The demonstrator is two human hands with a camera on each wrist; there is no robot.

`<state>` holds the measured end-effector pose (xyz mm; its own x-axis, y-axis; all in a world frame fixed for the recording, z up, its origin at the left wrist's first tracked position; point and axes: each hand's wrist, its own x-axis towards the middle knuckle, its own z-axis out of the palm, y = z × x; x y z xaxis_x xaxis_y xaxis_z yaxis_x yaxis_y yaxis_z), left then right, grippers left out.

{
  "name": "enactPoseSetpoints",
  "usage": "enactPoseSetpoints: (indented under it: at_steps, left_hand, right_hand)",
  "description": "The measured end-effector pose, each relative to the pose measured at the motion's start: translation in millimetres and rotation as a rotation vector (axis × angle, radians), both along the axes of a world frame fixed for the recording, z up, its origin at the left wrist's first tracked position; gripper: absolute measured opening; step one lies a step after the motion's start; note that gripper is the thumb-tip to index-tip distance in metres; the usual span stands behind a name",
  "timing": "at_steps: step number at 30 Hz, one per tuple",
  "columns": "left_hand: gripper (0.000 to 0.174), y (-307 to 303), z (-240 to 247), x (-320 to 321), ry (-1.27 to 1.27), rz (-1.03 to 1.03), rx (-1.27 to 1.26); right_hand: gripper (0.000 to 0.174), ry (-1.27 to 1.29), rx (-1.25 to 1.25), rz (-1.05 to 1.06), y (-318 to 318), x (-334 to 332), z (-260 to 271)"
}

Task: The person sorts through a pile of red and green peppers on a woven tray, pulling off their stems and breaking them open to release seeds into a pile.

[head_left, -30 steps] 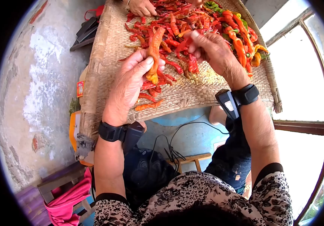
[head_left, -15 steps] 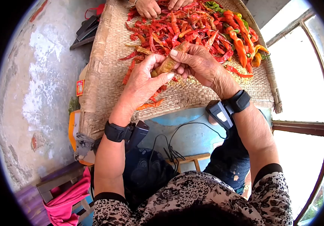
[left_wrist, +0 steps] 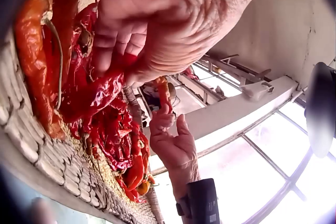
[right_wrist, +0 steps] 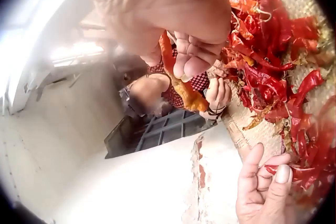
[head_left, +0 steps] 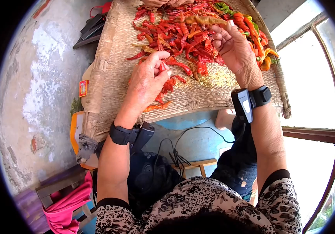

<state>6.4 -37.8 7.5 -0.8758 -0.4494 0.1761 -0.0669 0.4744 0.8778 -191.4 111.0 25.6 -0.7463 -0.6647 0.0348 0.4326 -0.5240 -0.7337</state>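
My left hand [head_left: 146,78] pinches a wrinkled red chili pepper [left_wrist: 97,98] between thumb and fingers, low over the near left part of the pile. To the right, my right hand [head_left: 235,52] is raised above the pile, its thumb spread away from the loosely bent fingers. A yellow-brown chili pepper [head_left: 206,20], orange in the right wrist view, lies across at those fingertips without a closed grip round it. Beneath both hands, dried red chili peppers [head_left: 179,39] are heaped on a woven mat [head_left: 117,70].
Fresher orange and red peppers [head_left: 253,35] lie at the mat's right. Pale seeds [head_left: 218,78] are scattered on its near part. Another person's hands [head_left: 167,3] are at the far edge. A window [head_left: 311,78] is on the right, a wall [head_left: 31,97] on the left.
The yellow-brown pepper went from between both hands to up and right with the right hand, whose thumb has spread. The left hand now pinches a red chili pepper instead.
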Motion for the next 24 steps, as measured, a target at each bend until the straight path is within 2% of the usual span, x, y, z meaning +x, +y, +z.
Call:
enactPoseSetpoints:
  at_steps: [1, 2, 4, 5, 6, 8, 12, 14, 15, 17, 18, 20, 21, 22, 24]
  left_hand:
    - [0.031, 0, 1, 0, 0.039, -0.003, 0.052]
    - [0.031, 1, 4, 0, 0.039, -0.006, 0.052]
    - [0.029, 3, 11, 0, 0.038, 0.008, 0.249]
    - [0.025, 2, 10, 0, 0.057, 0.011, 0.298]
    - [0.025, 2, 9, -1, 0.054, 0.009, 0.298]
    - [0.024, 1, 6, -2, 0.143, -0.018, 0.365]
    - [0.025, 2, 8, -1, 0.112, 0.017, 0.335]
    - [0.022, -1, 4, -1, 0.136, 0.091, 0.066]
    - [0.022, -2, 7, 1, 0.136, 0.094, 0.067]
    - [0.022, -1, 16, 6, -0.05, 0.044, -0.153]
    - [0.022, 0, 16, 8, -0.048, 0.048, -0.152]
    - [0.019, 2, 16, 14, -0.129, -0.079, -0.468]
    - [0.022, 6, 21, 18, -0.157, -0.103, -0.591]
    - [0.022, 7, 18, 20, -0.157, -0.102, -0.59]
    - [0.024, 7, 8, 21, -0.165, -0.113, -0.808]
  right_hand:
    - [0.035, -0.002, 0.045, -0.017, 2, -1, -1]
    - [0.035, -0.001, 0.044, -0.02, 2, 1, -3]
    - [0.047, 0.276, 0.351, 0.116, 0, 17, -6]
    - [0.05, 0.434, 0.451, 0.28, -3, 26, -6]
    - [0.044, 0.598, 0.585, 0.4, -5, 41, 3]
    - [0.038, 0.978, 0.42, 0.444, -15, 57, -21]
    - [0.034, 0.895, 0.562, 0.537, -15, 56, -19]
    - [0.032, 0.854, 0.617, 0.54, -12, 47, -10]
    - [0.032, 0.858, 0.703, 0.535, -9, 42, -2]
    - [0.03, 0.727, 0.626, 0.4, -5, 26, -2]
    - [0.029, 0.644, 0.554, 0.299, -3, 19, 0]
    - [0.025, 0.188, 0.137, 0.042, -3, 3, -8]
    - [0.023, 0.154, 0.087, -0.027, -3, 1, -5]
    - [0.023, 0.155, 0.088, -0.026, -3, 2, -5]
    - [0.024, 0.206, 0.449, -0.038, -4, 9, -9]
